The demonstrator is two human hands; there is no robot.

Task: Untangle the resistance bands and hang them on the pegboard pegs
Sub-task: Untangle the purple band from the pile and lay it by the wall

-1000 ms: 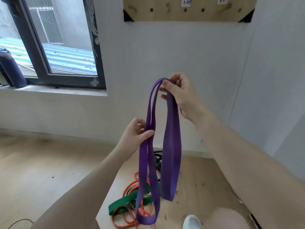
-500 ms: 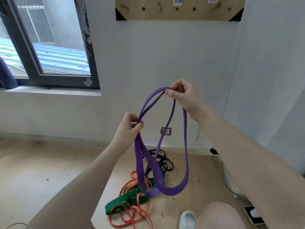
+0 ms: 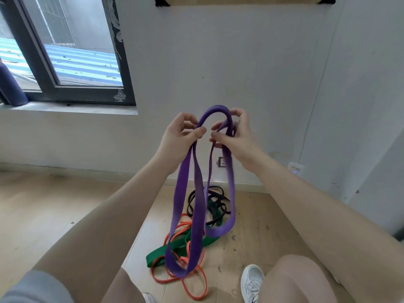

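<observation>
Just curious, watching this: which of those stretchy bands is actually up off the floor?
The purple band: both hands pinch its top loop. The green band, orange band and black band lie heaped below.

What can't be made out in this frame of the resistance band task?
All in the head view:
- Pegboard: cut off by the top edge; pegs and holes out of frame.
- Right hand fingers: mostly behind the purple band.
- Floor pile: where the black band, green band and orange band cross is hidden behind the purple loops.
- Bottle on the sill: cut by the left edge.
</observation>
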